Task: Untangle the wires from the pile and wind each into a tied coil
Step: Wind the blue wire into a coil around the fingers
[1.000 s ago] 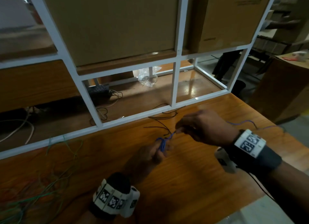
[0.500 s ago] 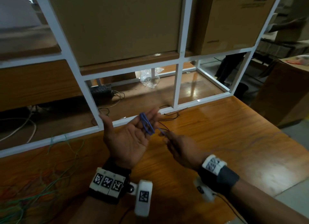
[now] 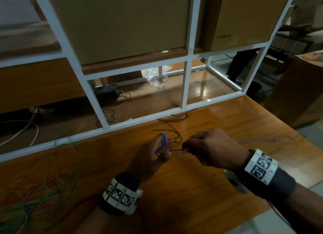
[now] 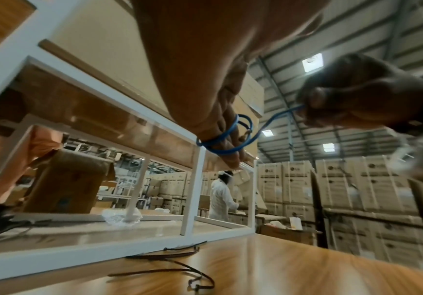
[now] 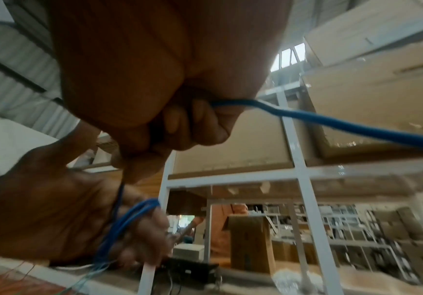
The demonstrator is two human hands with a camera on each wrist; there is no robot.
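A thin blue wire [image 3: 164,143] is wound in a few loops round the fingers of my left hand [image 3: 162,149], which holds the small coil just above the wooden table [image 3: 192,190]. A short taut stretch runs right to my right hand [image 3: 185,148], which pinches it in a closed fist. The free tail [image 3: 271,139] trails right across the table. The left wrist view shows the blue wire loops [image 4: 220,140] on my fingers. In the right wrist view the blue wire [image 5: 352,126] leaves my right hand's fist. The pile of green and red wires [image 3: 35,190] lies at the far left.
A loose black wire [image 3: 172,128] lies on the table just beyond my hands. A white metal shelf frame [image 3: 185,86] stands along the table's far edge with cardboard boxes [image 3: 122,23] on it. The table edge runs at the right.
My left hand has turned from palm-up to back-up and dropped lower with the coil. My right hand has moved out to the right of it, pulling the wire taut.
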